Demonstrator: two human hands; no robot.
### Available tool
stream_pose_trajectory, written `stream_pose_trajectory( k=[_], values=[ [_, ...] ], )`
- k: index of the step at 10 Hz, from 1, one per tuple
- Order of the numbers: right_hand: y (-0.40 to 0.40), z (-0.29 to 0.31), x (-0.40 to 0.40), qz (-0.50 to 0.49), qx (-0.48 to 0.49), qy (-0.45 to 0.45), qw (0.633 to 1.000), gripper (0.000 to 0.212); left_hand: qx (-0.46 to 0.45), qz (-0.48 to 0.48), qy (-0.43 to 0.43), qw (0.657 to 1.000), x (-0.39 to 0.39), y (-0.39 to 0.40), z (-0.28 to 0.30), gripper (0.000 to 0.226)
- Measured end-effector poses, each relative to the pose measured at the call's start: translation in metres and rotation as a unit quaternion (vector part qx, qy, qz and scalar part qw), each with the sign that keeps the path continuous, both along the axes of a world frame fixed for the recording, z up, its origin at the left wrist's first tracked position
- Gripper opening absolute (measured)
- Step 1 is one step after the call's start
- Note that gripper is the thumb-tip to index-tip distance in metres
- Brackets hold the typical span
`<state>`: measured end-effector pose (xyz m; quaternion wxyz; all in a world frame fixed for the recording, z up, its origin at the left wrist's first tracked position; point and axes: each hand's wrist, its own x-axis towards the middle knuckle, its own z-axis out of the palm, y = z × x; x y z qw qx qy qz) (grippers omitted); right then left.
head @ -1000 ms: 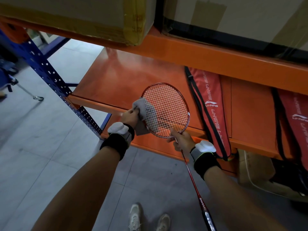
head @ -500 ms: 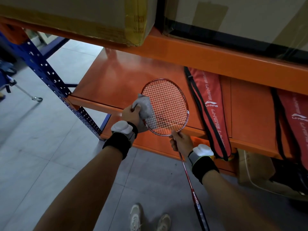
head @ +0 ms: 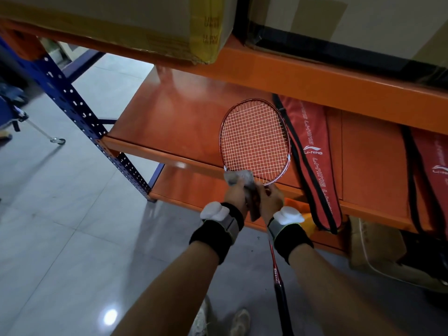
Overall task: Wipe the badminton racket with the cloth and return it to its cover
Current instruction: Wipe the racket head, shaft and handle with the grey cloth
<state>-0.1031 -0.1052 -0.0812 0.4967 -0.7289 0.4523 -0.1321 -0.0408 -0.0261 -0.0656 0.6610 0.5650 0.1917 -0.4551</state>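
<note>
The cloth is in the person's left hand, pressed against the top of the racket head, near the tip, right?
Not quite. The head view shows the cloth in the left hand, but pressed at the bottom of the racket head, near the throat beside the right hand, not the tip.

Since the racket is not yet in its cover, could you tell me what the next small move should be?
Probably slide the cloth in the left hand up along the racket frame, since it sits bunched at the head's base beside the right hand and the upper rim looks unwiped.
</note>
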Motion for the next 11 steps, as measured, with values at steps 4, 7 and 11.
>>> stream_pose_trajectory(
  k=[4, 7, 11],
  values=[
    [0.001, 0.023, -0.013, 0.032, 0.111, -0.06, 0.992, 0.028, 0.139, 0.018, -0.143, 0.98, 0.057, 0.017, 0.005, 0.05],
    [0.004, 0.021, -0.028, 0.146, 0.124, -0.017, 0.981, 0.028, 0.219, 0.035, -0.36, 0.906, 0.129, 0.037, 0.043, 0.049],
    [-0.005, 0.028, -0.027, 0.236, 0.092, 0.045, 0.966, 0.014, 0.267, -0.196, -0.67, 0.665, 0.147, 0.033, 0.069, 0.03]
  ],
)
